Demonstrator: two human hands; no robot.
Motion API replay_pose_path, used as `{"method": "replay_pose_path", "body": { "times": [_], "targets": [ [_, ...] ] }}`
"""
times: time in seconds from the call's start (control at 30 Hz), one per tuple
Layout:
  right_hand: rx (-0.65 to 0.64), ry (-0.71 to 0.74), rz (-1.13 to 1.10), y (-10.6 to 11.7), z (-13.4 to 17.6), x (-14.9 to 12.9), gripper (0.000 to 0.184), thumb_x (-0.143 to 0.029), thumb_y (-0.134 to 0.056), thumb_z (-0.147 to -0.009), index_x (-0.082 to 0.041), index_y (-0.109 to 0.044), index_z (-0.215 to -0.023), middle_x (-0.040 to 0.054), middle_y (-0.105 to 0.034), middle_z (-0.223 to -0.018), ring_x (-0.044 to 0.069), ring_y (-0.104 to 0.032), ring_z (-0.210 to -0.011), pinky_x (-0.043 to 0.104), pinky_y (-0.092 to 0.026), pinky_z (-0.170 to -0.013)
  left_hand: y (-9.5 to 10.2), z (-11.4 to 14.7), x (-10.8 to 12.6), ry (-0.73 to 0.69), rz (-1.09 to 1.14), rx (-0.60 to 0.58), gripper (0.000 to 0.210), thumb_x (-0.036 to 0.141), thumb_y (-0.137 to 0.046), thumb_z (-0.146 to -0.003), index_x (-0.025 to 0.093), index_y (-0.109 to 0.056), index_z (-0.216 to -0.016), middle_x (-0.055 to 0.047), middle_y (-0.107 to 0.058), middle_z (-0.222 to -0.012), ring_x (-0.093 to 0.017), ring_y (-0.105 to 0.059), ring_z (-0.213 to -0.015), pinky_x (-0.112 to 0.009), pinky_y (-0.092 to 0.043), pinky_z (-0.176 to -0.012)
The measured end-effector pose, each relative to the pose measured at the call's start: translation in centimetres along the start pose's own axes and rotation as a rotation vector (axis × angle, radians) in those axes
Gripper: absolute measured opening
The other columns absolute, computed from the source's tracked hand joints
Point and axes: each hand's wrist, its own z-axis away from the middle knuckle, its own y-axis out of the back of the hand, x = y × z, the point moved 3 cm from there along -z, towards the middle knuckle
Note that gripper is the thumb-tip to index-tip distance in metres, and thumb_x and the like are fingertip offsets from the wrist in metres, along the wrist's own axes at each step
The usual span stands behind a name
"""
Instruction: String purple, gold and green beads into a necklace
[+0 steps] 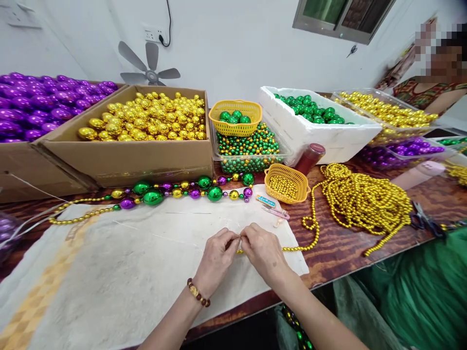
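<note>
My left hand [220, 253] and my right hand [260, 248] meet over the white cloth [127, 272], fingertips pinched together. Between them a bit of gold bead string [239, 252] shows; the exact part in each pinch is too small to make out. From under my right hand the gold bead string [292, 249] runs right, to a heap of gold bead strands [359, 199]. Thin clear thread [171, 238] trails across the cloth on the left. Beyond my hands lies a necklace of green, purple and gold beads [153, 196]. Pink tweezers or snips [276, 212] rest near my right hand.
Cardboard boxes of purple beads [40, 104] and gold beads [146, 119] stand at the back. A yellow basket [287, 182] holds small gold beads. Further right are a white foam box [328, 141], a dark red bottle [310, 158], scissors [426, 218] and a person [430, 92].
</note>
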Motion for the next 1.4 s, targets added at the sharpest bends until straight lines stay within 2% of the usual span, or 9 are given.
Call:
{"method": "replay_pose_path", "body": {
  "times": [0.1, 0.23, 0.5, 0.87, 1.0, 1.07, 1.17, 1.3, 1.4],
  "targets": [
    [0.04, -0.032, -0.199, -0.9, 0.2, 0.9, 0.01, -0.015, -0.052, -0.084, -0.02, -0.059, -0.08, 0.0025, -0.058, -0.079, 0.017, -0.057, -0.071, 0.028, -0.042, -0.065, -0.3, 0.0, -1.0, 0.192, 0.29, 0.009, 0.021, 0.031, -0.058, -0.086, 0.017, -0.065, -0.072, 0.001, -0.05, -0.061, -0.012, -0.045, -0.058, -0.025, -0.033, -0.058],
    [0.003, -0.117, -0.528, -2.3, 0.4, 2.0, 0.013, -0.029, -0.045, -0.092, -0.02, -0.053, -0.087, -0.003, -0.056, -0.061, 0.012, -0.051, -0.048, 0.023, -0.042, -0.045, -1.1, 0.2, -1.8, 0.337, 0.709, -0.018, 0.021, 0.035, -0.062, -0.082, 0.015, -0.065, -0.077, 0.003, -0.048, -0.059, -0.009, -0.039, -0.052, -0.023, -0.029, -0.053],
    [0.055, -0.185, -0.775, -1.7, 0.0, 2.5, 0.017, -0.034, -0.065, -0.084, -0.019, -0.06, -0.079, -0.0048, -0.055, -0.056, 0.009, -0.047, -0.045, 0.02, -0.035, -0.043, -0.8, 0.3, -1.1, 0.295, 0.508, -0.003, 0.026, 0.04, -0.064, -0.08, 0.015, -0.066, -0.076, 0.005, -0.04, -0.054, -0.009, -0.031, -0.051, -0.023, -0.023, -0.05],
    [0.343, -0.204, -0.661, -0.3, -1.4, 4.9, 0.018, -0.029, -0.058, -0.089, -0.019, -0.055, -0.074, -0.0071, -0.049, -0.054, 0.01, -0.047, -0.052, 0.022, -0.037, -0.055, -0.6, 0.6, -0.8, 0.261, 0.455, -0.059, 0.029, 0.044, -0.059, -0.085, 0.017, -0.063, -0.076, 0.007, -0.028, -0.052, -0.009, -0.019, -0.049, -0.023, -0.016, -0.046],
    [0.144, -0.177, -0.721, -0.7, -1.8, 4.9, 0.018, -0.036, -0.053, -0.091, -0.019, -0.056, -0.086, -0.0029, -0.062, -0.07, 0.012, -0.061, -0.058, 0.024, -0.048, -0.06, 0.2, 0.3, -0.3, 0.202, 0.546, -0.078, 0.024, 0.039, -0.057, -0.088, 0.016, -0.063, -0.08, 0.004, -0.041, -0.056, -0.01, -0.036, -0.054, -0.023, -0.03, -0.054],
    [-0.014, -0.135, -0.747, -0.9, -1.6, 4.1, 0.021, -0.037, -0.057, -0.088, -0.019, -0.06, -0.097, 0.0026, -0.07, -0.086, 0.017, -0.069, -0.076, 0.03, -0.054, -0.071, 0.8, 0.2, 0.2, 0.156, 0.607, -0.045, 0.021, 0.035, -0.056, -0.089, 0.017, -0.063, -0.082, 0.0, -0.052, -0.066, -0.013, -0.048, -0.066, -0.025, -0.039, -0.067],
    [-0.162, -0.055, -0.742, -1.6, -0.7, 2.1, 0.033, -0.031, -0.072, -0.079, -0.021, -0.064, -0.11, 0.004, -0.071, -0.105, 0.021, -0.066, -0.103, 0.033, -0.051, -0.089, 1.8, 0.0, 1.3, 0.121, 0.672, 0.001, 0.017, 0.031, -0.056, -0.09, 0.017, -0.063, -0.082, -0.002, -0.057, -0.074, -0.016, -0.053, -0.077, -0.028, -0.041, -0.077],
    [-0.187, 0.076, -0.449, -2.4, -0.2, -0.3, 0.028, -0.026, -0.054, -0.093, -0.023, -0.059, -0.121, -0.0004, -0.07, -0.099, 0.012, -0.067, -0.077, 0.022, -0.053, -0.071, 3.3, -0.3, 2.4, 0.102, 0.692, 0.076, 0.013, 0.028, -0.057, -0.089, 0.019, -0.066, -0.091, 0.002, -0.049, -0.067, -0.013, -0.048, -0.069, -0.026, -0.04, -0.073],
    [-0.163, 0.127, -0.241, -2.2, 0.0, -1.3, 0.021, -0.022, -0.046, -0.096, -0.023, -0.064, -0.108, -0.001, -0.07, -0.092, 0.011, -0.065, -0.069, 0.022, -0.048, -0.065, 4.7, -0.4, 2.6, 0.102, 0.408, 0.127, 0.026, 0.031, -0.055, -0.089, 0.022, -0.066, -0.11, 0.004, -0.042, -0.058, -0.012, -0.042, -0.059, -0.024, -0.037, -0.063]
  ]
}}
